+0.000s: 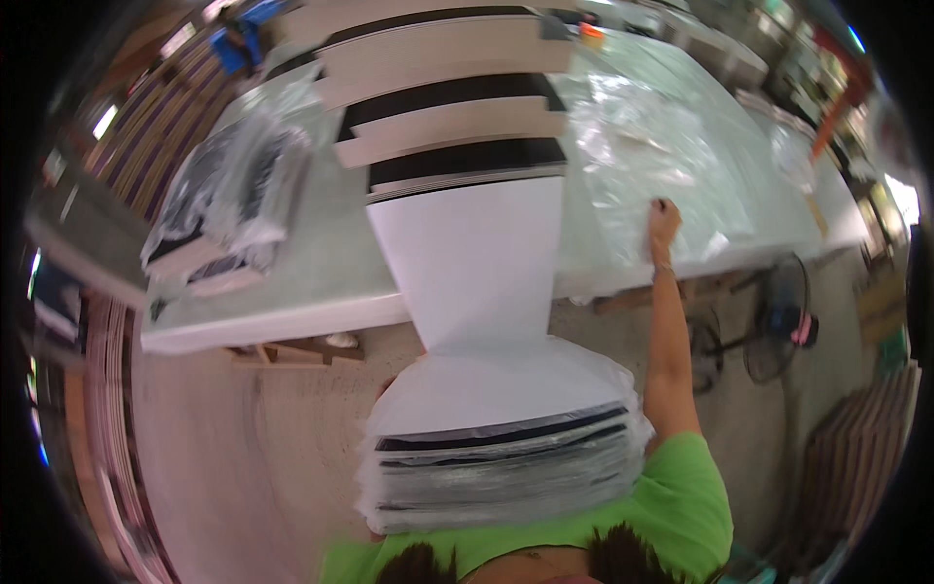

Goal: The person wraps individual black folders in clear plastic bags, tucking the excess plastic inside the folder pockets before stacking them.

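Note:
A plastic-wrapped stack of flat boards (501, 477) with white faces and dark edges is close against my body. Behind it, a large white board (477, 258) reaches back to several stacked boards (467, 161) with black strips on the table. My left hand (385, 387) shows only as a sliver at the wrapped stack's left edge, its fingers hidden. My right hand (664, 229) is out over clear plastic sheets or bags (637, 161) on the table's right half. Its fingers are curled closed around a small dark spot I cannot make out.
The long table (341, 234) has a pale covering. Plastic-wrapped bundles (229, 195) lie on its left side. An orange object (591, 35) stands at the far end. On the floor to the right is a fan (778, 321). Stacked panels (861, 457) stand at lower right. A person in blue (235, 47) is far left.

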Demonstrator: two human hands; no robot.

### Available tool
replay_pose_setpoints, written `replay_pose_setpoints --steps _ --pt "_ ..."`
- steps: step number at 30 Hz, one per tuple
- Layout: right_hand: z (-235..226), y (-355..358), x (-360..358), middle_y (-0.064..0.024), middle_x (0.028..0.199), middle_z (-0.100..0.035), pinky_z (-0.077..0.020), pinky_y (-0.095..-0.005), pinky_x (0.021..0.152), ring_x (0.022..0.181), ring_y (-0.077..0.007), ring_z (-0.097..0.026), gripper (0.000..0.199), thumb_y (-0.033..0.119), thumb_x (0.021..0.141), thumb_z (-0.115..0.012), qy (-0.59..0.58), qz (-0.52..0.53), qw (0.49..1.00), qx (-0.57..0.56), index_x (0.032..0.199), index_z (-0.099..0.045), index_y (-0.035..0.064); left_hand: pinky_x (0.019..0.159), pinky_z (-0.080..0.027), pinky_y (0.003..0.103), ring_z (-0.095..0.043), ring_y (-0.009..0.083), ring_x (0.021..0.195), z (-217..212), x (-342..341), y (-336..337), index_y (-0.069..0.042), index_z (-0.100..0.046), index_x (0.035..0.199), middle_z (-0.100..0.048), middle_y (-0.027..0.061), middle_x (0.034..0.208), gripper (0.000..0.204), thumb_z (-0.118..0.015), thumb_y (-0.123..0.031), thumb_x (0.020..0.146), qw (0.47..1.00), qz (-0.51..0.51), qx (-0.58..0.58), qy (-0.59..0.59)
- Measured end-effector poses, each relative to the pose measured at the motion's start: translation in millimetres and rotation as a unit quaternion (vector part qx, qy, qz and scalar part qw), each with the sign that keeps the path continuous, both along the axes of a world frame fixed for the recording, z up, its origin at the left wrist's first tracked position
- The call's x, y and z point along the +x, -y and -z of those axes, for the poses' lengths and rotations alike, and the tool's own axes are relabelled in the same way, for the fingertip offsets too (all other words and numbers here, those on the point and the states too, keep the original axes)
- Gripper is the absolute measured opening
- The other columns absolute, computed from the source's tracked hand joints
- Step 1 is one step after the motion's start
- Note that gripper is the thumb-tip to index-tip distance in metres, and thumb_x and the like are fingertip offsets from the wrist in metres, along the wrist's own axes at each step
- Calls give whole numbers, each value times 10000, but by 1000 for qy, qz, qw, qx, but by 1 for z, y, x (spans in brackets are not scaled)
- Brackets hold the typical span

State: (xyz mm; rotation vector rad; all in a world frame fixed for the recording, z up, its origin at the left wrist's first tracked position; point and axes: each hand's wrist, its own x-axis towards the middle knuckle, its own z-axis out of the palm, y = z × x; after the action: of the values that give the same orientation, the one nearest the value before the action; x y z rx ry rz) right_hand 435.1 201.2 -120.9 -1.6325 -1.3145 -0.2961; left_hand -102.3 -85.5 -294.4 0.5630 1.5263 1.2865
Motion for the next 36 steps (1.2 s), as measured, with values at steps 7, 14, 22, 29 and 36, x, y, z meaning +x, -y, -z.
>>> replay_pose_setpoints --steps 7,14,22,29,36 --pt "-21 15 -56 -97 1058 -544 -404 -495 789 972 -313 -514 265 312 775 -620 33 45 980 -192 975 -601 140 595 -391 246 -459 109 633 -1 -35 9 -41 -572 902 -495 3 681 195 -540 -220 832 999 -40 -19 20" --pt "-32 -13 -5 -133 847 -622 -453 -391 670 746 -302 -602 265 15 747 -493 -99 -33 994 40 996 -533 95 632 -405 245 -479 108 671 -9 -60 -14 -44 -571 940 -505 2 711 191 -538 -206 845 987 -135 87 -1" --pt "-177 112 -145 -52 814 -577 -408 -246 583 651 -100 -481 179 23 796 -506 -89 -333 936 -67 971 -543 19 939 -365 314 -473 205 1051 -314 85 -90 -28 -440 1229 -473 89 1208 496 -639 -148 791 899 157 365 -186" --pt "-210 160 -198 -68 740 -559 -415 -262 613 646 -140 -507 200 118 797 -566 -133 -499 846 -134 961 -535 8 776 -441 296 -577 186 808 -327 152 -108 -14 -543 1071 -593 104 918 356 -641 -159 760 834 431 293 -180" --pt "-203 137 -153 52 697 -487 -358 -166 476 538 -25 -439 169 228 852 -545 -461 -355 800 -144 948 -545 89 762 -441 258 -586 173 814 -301 68 -113 5 -560 1027 -600 80 910 468 -310 -378 926 926 310 145 161"
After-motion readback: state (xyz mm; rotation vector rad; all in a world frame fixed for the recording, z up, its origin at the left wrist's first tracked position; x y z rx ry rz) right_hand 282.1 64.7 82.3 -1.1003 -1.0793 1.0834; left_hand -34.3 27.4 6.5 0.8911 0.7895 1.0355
